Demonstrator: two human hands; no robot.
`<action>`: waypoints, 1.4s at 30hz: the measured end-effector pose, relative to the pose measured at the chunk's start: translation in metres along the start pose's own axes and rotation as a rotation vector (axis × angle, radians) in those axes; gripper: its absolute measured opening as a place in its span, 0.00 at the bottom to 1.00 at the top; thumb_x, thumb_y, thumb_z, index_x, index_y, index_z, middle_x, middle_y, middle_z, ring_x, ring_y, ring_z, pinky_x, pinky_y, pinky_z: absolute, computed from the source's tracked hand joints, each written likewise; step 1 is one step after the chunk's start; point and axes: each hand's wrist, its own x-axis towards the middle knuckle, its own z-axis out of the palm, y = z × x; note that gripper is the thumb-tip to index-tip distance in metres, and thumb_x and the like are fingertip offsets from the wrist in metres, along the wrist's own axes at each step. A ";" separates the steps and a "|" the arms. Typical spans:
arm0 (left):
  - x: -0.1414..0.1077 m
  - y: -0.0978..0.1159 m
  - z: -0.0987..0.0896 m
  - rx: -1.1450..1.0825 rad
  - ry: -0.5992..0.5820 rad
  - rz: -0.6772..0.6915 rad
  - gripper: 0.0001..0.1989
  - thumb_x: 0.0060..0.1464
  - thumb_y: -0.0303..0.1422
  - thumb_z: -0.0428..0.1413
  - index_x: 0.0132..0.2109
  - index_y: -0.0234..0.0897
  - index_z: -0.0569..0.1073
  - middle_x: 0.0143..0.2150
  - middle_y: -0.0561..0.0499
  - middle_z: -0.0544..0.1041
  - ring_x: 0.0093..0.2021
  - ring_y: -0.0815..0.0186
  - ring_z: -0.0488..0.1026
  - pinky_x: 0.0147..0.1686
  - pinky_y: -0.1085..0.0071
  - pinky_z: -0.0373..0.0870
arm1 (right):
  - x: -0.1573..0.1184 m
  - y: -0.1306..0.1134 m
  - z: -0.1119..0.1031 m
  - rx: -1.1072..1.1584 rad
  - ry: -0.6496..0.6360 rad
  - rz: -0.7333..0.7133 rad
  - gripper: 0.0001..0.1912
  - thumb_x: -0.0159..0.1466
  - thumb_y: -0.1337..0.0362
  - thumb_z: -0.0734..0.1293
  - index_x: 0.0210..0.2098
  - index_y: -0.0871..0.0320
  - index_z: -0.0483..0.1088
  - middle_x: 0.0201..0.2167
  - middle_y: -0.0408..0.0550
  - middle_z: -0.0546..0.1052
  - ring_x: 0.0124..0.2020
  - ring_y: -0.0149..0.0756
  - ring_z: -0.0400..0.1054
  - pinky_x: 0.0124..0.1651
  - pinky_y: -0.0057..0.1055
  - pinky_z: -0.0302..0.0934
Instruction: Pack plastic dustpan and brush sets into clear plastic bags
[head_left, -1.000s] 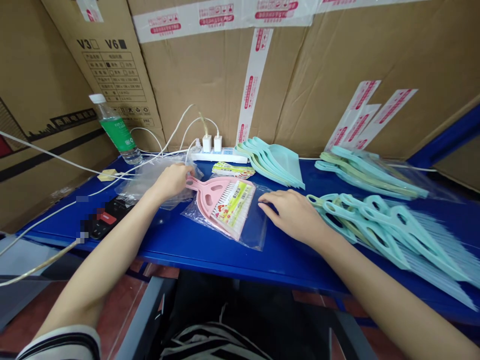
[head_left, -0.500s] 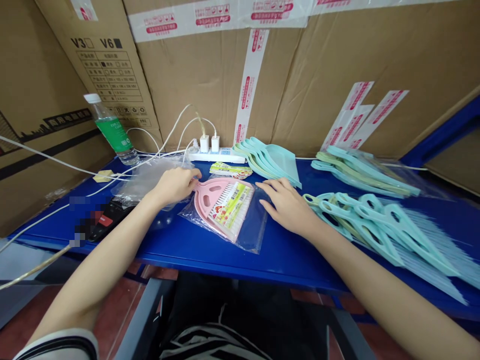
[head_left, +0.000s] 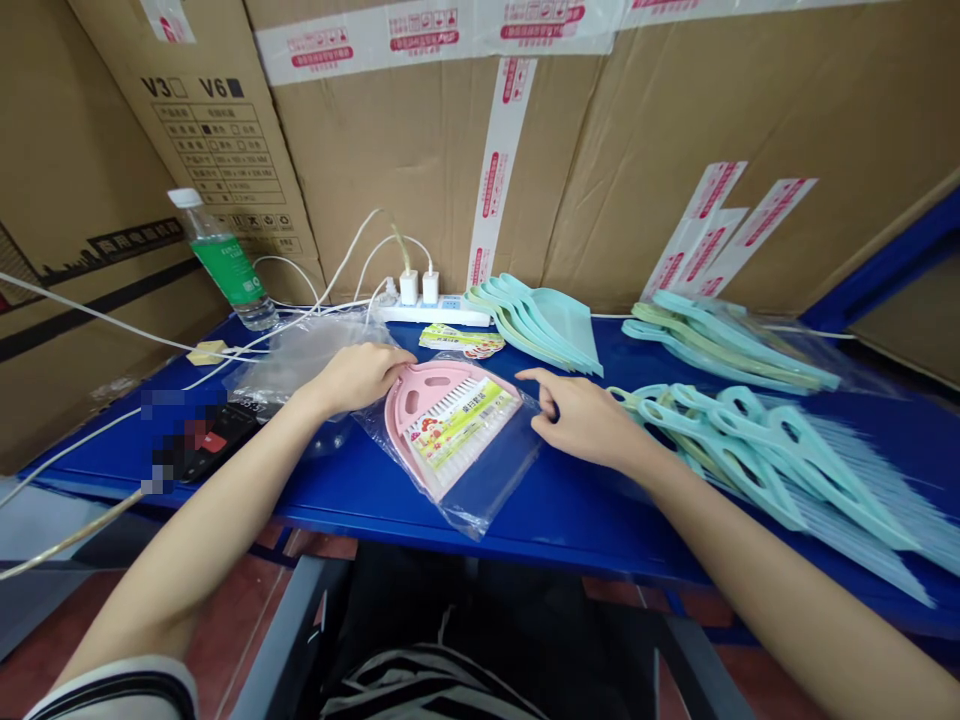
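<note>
The left hand's (head_left: 364, 378) fingers pinch the pink dustpan's (head_left: 396, 440) handle end, the right hand's (head_left: 589, 420) half-curled, empty fingers just beside its plastic bag (head_left: 504, 482), whose thin film could tear if tugged sharply.

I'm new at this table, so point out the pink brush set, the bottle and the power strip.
Pink brush set (head_left: 454, 430): head view, on its printed card.
Bottle (head_left: 229, 270): head view, on its green label.
Power strip (head_left: 461, 318): head view, on its white body.
</note>
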 end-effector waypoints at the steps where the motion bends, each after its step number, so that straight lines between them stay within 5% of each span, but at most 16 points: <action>1: 0.000 -0.001 0.001 -0.006 0.006 0.019 0.21 0.63 0.31 0.41 0.55 0.41 0.74 0.54 0.49 0.78 0.52 0.59 0.75 0.49 0.64 0.72 | -0.001 0.000 -0.001 0.005 -0.020 0.000 0.30 0.54 0.72 0.62 0.57 0.57 0.68 0.25 0.43 0.74 0.28 0.38 0.69 0.30 0.30 0.57; 9: 0.002 -0.005 0.008 -0.025 0.043 0.096 0.21 0.64 0.31 0.41 0.56 0.39 0.72 0.53 0.45 0.77 0.50 0.60 0.76 0.47 0.64 0.73 | 0.003 0.009 0.005 0.089 0.065 -0.129 0.15 0.60 0.68 0.61 0.43 0.57 0.74 0.34 0.49 0.74 0.32 0.38 0.70 0.34 0.32 0.61; 15: 0.002 -0.002 0.006 -0.080 0.023 0.098 0.21 0.64 0.31 0.40 0.57 0.39 0.70 0.58 0.44 0.74 0.54 0.58 0.74 0.51 0.60 0.72 | 0.000 0.004 -0.006 0.168 -0.071 0.004 0.09 0.58 0.71 0.60 0.34 0.56 0.72 0.25 0.43 0.76 0.27 0.36 0.70 0.30 0.29 0.56; 20: 0.001 0.004 0.005 -0.116 0.012 0.107 0.21 0.65 0.32 0.40 0.59 0.39 0.68 0.61 0.44 0.72 0.56 0.57 0.73 0.53 0.58 0.71 | -0.005 0.010 -0.013 0.208 -0.134 -0.068 0.20 0.56 0.70 0.61 0.49 0.59 0.69 0.22 0.39 0.74 0.24 0.35 0.68 0.29 0.29 0.57; 25: 0.001 0.009 0.004 -0.105 -0.014 0.088 0.24 0.61 0.26 0.42 0.63 0.39 0.65 0.63 0.44 0.70 0.59 0.57 0.71 0.55 0.59 0.70 | -0.006 0.015 -0.013 0.244 -0.169 -0.261 0.31 0.59 0.67 0.61 0.63 0.60 0.60 0.31 0.45 0.75 0.27 0.35 0.67 0.32 0.31 0.60; 34: 0.001 0.013 0.000 0.099 -0.093 -0.106 0.24 0.65 0.31 0.40 0.66 0.39 0.61 0.52 0.41 0.79 0.49 0.53 0.78 0.45 0.60 0.72 | -0.004 0.019 -0.007 0.249 -0.203 -0.287 0.30 0.64 0.66 0.59 0.66 0.63 0.58 0.29 0.46 0.74 0.31 0.39 0.68 0.35 0.33 0.62; 42: -0.002 0.001 -0.006 0.050 -0.099 -0.090 0.27 0.61 0.41 0.50 0.65 0.39 0.60 0.46 0.47 0.81 0.45 0.55 0.78 0.40 0.66 0.70 | -0.005 0.020 -0.009 0.228 -0.222 -0.269 0.31 0.63 0.65 0.60 0.66 0.63 0.56 0.25 0.43 0.73 0.27 0.38 0.67 0.33 0.34 0.62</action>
